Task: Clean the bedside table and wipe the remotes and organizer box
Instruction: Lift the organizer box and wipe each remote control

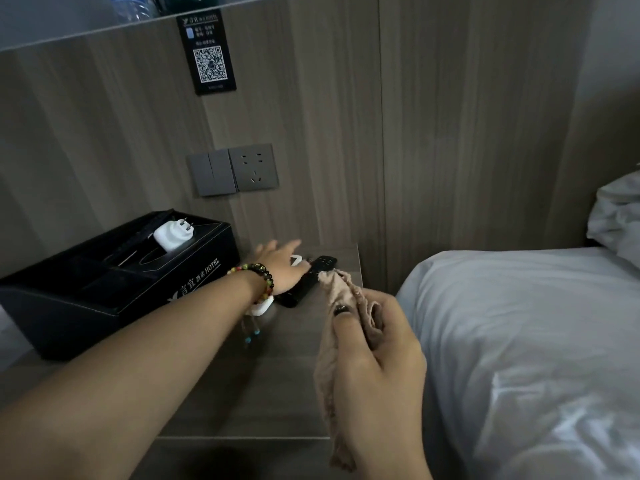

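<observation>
My left hand (277, 261) reaches, fingers spread, over the black remote (308, 278) at the counter's (242, 393) back edge. My right hand (377, 362) bunches the cloth (343, 292). I'd lift the remote clear first, then wipe it lengthwise.

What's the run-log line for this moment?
left hand: open over black remote | right hand: grips cloth | stage: reaching

Single head view, close, facing forward-down over bedside table (277, 375) toward wall.
</observation>
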Available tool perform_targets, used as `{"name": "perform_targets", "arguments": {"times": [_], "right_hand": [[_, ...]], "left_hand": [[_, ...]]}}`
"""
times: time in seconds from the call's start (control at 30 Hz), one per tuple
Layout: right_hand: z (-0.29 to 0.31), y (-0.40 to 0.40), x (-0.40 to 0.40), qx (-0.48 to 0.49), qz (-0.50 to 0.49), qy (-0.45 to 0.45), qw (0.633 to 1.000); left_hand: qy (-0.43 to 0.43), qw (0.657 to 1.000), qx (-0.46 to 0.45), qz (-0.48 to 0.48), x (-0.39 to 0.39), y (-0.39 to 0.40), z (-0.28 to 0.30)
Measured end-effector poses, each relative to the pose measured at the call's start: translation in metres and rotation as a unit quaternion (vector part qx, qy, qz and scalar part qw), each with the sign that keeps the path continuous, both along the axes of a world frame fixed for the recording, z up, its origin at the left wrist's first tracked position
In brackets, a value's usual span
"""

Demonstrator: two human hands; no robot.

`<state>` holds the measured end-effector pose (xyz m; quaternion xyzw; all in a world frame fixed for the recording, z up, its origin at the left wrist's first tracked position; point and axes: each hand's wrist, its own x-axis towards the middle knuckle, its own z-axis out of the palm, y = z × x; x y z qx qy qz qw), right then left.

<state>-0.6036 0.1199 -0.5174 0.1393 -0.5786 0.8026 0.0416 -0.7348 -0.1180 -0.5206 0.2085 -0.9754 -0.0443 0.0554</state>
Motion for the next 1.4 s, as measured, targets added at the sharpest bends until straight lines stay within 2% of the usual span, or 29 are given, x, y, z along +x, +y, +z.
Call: {"name": "perform_targets", "arguments": {"times": [0.07, 0.13, 0.23, 0.37, 0.6, 0.83, 1.03, 1.27, 1.4], "right_hand": [[-0.002, 0.000, -0.002, 0.019, -0.007, 0.014, 1.000], [-0.005, 0.000, -0.005, 0.038, -0.020, 0.025, 0.999], [-0.009, -0.001, -0.008, 0.044, -0.025, 0.017, 0.999], [-0.013, -0.001, -0.012, 0.059, -0.041, 0.016, 0.997], [-0.014, -0.001, -0.010, 0.061, -0.034, 0.023, 0.997], [-0.014, -0.002, -0.008, 0.066, -0.015, 0.023, 0.997], [-0.013, -0.002, -0.009, 0.073, -0.003, 0.013, 0.997], [-0.013, -0.001, -0.009, 0.081, 0.004, 0.010, 0.997], [-0.013, -0.003, -0.005, 0.089, 0.013, 0.012, 0.996]], "left_hand": [[-0.028, 0.993, -0.020, -0.112, 0.009, 0.000, -0.001], [-0.059, 0.986, -0.022, -0.156, 0.019, 0.001, -0.008], [-0.045, 0.991, 0.007, -0.122, 0.028, 0.006, -0.019], [-0.013, 0.996, -0.005, -0.090, 0.032, 0.025, -0.019], [-0.078, 0.997, -0.002, -0.020, 0.029, 0.038, -0.020], [-0.056, 0.998, -0.010, 0.037, 0.031, 0.051, -0.012], [-0.024, 0.999, -0.042, 0.004, 0.034, 0.050, -0.009], [-0.011, 0.986, -0.089, -0.138, 0.049, 0.037, -0.027], [0.000, 0.987, -0.078, -0.138, 0.050, 0.030, -0.026]]}}
